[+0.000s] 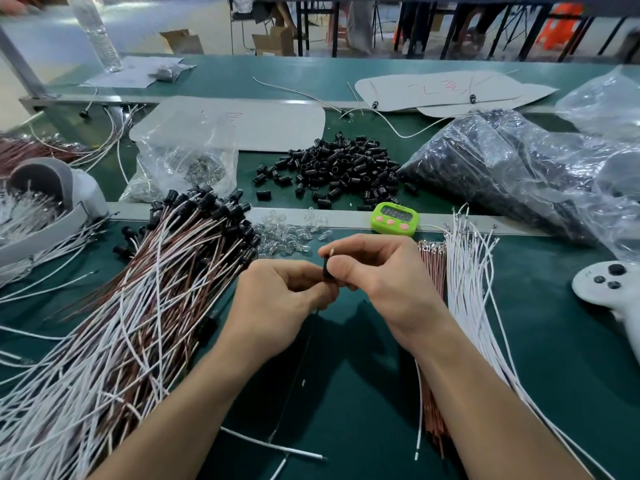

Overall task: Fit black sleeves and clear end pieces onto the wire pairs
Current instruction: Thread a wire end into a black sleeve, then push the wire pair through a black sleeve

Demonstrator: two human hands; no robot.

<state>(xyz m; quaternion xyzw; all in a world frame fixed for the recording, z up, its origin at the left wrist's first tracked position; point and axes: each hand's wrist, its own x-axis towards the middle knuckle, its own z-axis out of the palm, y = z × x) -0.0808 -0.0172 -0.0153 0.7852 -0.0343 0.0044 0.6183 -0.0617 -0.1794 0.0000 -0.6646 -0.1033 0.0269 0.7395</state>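
pinching a black sleeve (326, 271) between both hands

gripping the sleeve from below and from the left with the left hand (277, 296), fingers curled in tight round it. pinching from the right with the right hand (377, 271), thumb and forefinger closed on the sleeve's upper end, the other fingers folded toward the palm. showing a small pale wire tip (331, 251) just above the sleeve, at the right forefinger. cannot tell whether a clear piece sits on it. trailing from under the left hand toward the near edge, a thin wire (292, 386) over the green worktop (346, 393). held above the worktop near its middle, just in front of the scattered clear end pieces (287, 233).

lying to the left, a big heap of wire pairs (138, 306), brown and white, with black sleeves already on their far ends. lying to the right, a straight bundle of white wires (474, 289), with brown wires (433, 265) just beside it. heaped farther back, loose black sleeves (343, 168), flanked by a bag of clear pieces (187, 157) on the left and a large bag of black parts (502, 168) on the right. standing just beyond the hands, a green timer (394, 218) with pink buttons. resting at the right edge, a white game controller (606, 285).
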